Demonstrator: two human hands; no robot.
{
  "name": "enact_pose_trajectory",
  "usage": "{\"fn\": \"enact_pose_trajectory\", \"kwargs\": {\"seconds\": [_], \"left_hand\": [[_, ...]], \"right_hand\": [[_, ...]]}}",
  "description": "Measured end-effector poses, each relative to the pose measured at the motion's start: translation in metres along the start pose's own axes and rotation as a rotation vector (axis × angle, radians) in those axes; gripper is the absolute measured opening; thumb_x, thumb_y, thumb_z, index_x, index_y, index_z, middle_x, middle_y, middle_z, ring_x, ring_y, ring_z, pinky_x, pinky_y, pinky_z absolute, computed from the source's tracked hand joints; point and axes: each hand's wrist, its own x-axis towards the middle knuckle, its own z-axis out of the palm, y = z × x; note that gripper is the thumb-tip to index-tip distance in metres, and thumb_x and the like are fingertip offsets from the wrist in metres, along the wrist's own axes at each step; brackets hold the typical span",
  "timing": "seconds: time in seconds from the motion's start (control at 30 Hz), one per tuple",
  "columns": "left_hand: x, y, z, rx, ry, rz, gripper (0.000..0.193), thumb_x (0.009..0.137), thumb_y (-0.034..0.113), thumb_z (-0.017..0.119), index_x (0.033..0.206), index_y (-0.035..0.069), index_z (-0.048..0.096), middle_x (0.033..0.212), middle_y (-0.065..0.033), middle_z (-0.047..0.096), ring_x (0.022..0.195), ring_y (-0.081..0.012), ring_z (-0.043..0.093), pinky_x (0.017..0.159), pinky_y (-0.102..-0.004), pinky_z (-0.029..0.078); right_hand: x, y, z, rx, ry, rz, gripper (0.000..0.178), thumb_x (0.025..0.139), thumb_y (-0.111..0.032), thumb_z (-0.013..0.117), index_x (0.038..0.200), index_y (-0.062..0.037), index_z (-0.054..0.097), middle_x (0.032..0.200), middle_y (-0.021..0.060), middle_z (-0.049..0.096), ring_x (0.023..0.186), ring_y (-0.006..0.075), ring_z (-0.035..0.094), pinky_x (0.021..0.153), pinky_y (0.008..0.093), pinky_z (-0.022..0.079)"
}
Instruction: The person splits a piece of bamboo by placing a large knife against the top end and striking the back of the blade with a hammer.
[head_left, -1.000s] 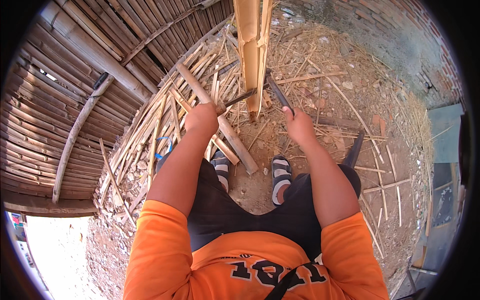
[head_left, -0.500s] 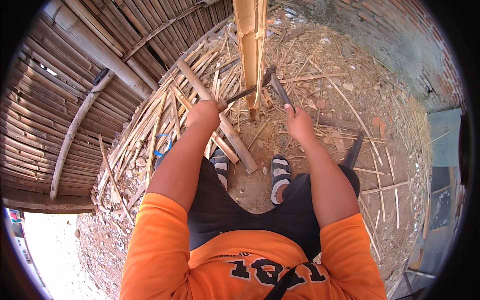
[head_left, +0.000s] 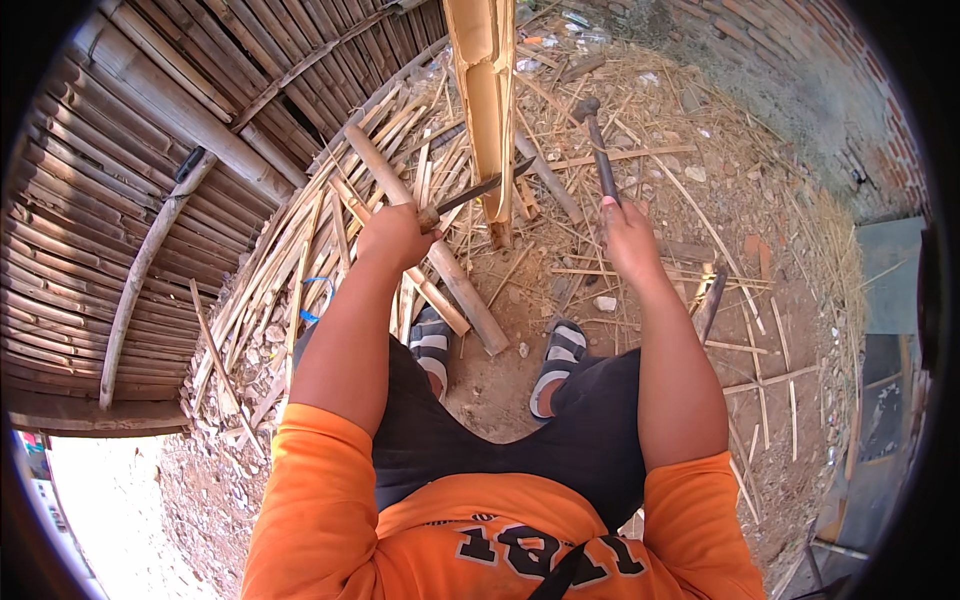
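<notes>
My left hand is closed round the wooden handle of a large knife. Its dark blade crosses the lower part of an upright split bamboo pole, whose pale hollow inside faces me. Whether the edge sits in the bamboo or only against it, I cannot tell. My right hand grips the dark handle of a hammer. The hammer's head points away from me, right of the pole and apart from both knife and bamboo.
Bamboo strips lie heaped at the left, with a thick round pole across them. A slatted bamboo wall rises at the left, a brick wall at the far right. Straw and thin sticks litter the dirt around my sandals.
The hammer has swung away from the knife blade, to the right. My left hand, the knife and the bamboo pole have shifted slightly left.
</notes>
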Motion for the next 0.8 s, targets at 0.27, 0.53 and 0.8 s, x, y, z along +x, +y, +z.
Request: {"fn": "enact_pose_trajectory", "kwargs": {"seconds": [0.27, 0.53, 0.8], "left_hand": [[0.017, 0.001, -0.005, 0.008, -0.062, -0.028, 0.049, 0.087, 0.047, 0.073, 0.106, 0.001, 0.071, 0.104, -0.02, 0.073, 0.101, -0.0378, 0.07, 0.09, -0.047, 0.056], [0.019, -0.004, 0.008, -0.036, -0.051, -0.074, 0.041, 0.088, 0.04, 0.073, 0.108, 0.004, 0.071, 0.108, -0.0201, 0.073, 0.103, -0.0375, 0.07, 0.092, -0.0471, 0.055], [0.024, -0.012, 0.021, -0.033, -0.056, -0.077, 0.039, 0.088, 0.036, 0.072, 0.109, 0.004, 0.069, 0.107, -0.0198, 0.073, 0.104, -0.0376, 0.07, 0.091, -0.0468, 0.056]], "right_hand": [[0.014, -0.013, 0.001, -0.12, 0.27, -0.221, 0.053, 0.108, -0.047, 0.045, 0.095, 0.0021, 0.061, 0.07, 0.0118, 0.059, 0.066, 0.0249, 0.058, 0.065, 0.0412, 0.046], [0.016, 0.053, 0.038, -0.632, 0.019, -0.205, 0.047, 0.109, -0.04, 0.043, 0.095, 0.0013, 0.061, 0.071, 0.0187, 0.059, 0.066, 0.0358, 0.06, 0.066, 0.0451, 0.047], [0.019, -0.007, 0.02, 0.007, 0.182, -0.271, 0.052, 0.107, -0.046, 0.046, 0.099, 0.0023, 0.063, 0.073, 0.0192, 0.064, 0.07, 0.0337, 0.065, 0.066, 0.0429, 0.049]]}}
